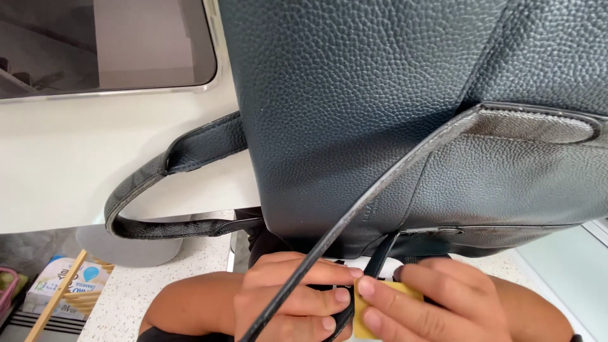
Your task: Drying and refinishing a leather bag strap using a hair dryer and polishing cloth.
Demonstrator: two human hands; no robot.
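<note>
Black pebbled leather fills the view: the bag point(405, 114) stands on the white worktop point(76, 158), its base just above both hands. The left hand point(288, 297) has its fingers curled shut around a dark buckle piece, hard to make out, with the thin strap point(354, 209) running diagonally over its knuckles, up and to the right. The right hand point(437, 301) pinches a small yellow card point(367, 301) between thumb and fingers; the card sits upright, touching the left fingertips. Right hand is the nearer. A looped handle point(171, 177) hangs off left.
</note>
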